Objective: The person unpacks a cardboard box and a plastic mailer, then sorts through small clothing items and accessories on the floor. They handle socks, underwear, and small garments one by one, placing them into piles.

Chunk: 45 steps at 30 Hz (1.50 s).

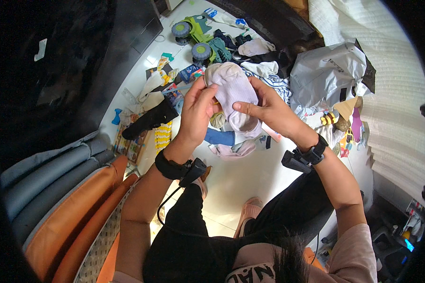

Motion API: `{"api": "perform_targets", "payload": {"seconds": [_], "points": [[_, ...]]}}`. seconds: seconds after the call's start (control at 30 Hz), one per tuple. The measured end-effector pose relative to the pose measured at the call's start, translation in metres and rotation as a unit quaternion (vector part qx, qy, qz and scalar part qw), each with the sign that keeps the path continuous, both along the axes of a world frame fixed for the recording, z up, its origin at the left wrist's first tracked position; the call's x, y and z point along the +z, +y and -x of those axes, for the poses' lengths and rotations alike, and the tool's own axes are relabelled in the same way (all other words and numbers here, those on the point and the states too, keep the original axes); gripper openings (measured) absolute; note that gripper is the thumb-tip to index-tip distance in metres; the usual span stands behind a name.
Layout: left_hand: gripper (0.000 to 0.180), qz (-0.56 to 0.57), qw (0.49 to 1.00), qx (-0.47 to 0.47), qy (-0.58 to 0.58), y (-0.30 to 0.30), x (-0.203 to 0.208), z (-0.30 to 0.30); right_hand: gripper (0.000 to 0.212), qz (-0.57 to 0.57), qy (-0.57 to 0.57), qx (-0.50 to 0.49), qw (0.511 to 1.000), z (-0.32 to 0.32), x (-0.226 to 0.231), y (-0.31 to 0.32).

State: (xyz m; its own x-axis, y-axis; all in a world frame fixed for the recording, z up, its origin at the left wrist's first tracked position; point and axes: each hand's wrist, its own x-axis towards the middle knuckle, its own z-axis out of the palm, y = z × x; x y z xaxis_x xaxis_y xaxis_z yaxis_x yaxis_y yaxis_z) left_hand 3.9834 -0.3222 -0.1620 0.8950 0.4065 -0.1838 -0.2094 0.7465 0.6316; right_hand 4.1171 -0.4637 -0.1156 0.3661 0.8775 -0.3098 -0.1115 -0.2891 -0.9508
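- Sock [238, 92], pale pink-white with a cream end: in the head view, I see it up in the air, over the messy floor [217, 188].
- The left hand [197, 108] has its fingers closed on the left edge of the sock. The right hand [274, 111] pinches the other side, with its thumb flat on the front.
- To me, the step in hand looks like holding and handling the sock with both hands. I think the next move calls for a soft, firm pinch on both sides, because thin cloth flops and slips.
- Past the hands lies a heap: a green toy truck [196, 35] with grey wheels, a striped cloth [281, 87] and a big silvery bag [323, 78].
- Nearer, a blue cloth [219, 137] and a pink cloth [233, 151] lie on the floor. A long black cloth [151, 118] is on the left, near orange cushions [80, 207].
- The sock hides part of the heap from me. A loose black cable [160, 207] hangs by the left arm and could catch.
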Motion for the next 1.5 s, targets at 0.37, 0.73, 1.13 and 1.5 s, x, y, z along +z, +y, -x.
{"api": "perform_targets", "payload": {"seconds": [0.37, 0.73, 1.13, 1.5], "points": [[0.031, -0.118, 0.978, 0.072, 0.153, 0.009, -0.013, 0.001, 0.03, 0.037, 0.013, 0.042, 0.998, -0.003, 0.005, -0.002], [0.032, -0.171, 0.969, 0.071, 0.165, 0.01, -0.029, 0.016, 0.039, 0.057, 0.051, 0.152, 0.985, -0.001, -0.012, -0.012], [0.032, -0.159, 0.984, -0.057, 0.063, -0.016, -0.008, 0.005, 0.02, 0.03, 0.03, -0.031, 0.999, 0.0, -0.015, -0.006], [0.018, -0.03, 0.993, -0.069, 0.094, -0.011, -0.028, 0.01, 0.028, -0.067, -0.176, 0.058, 0.98, -0.01, -0.005, -0.017]]}}
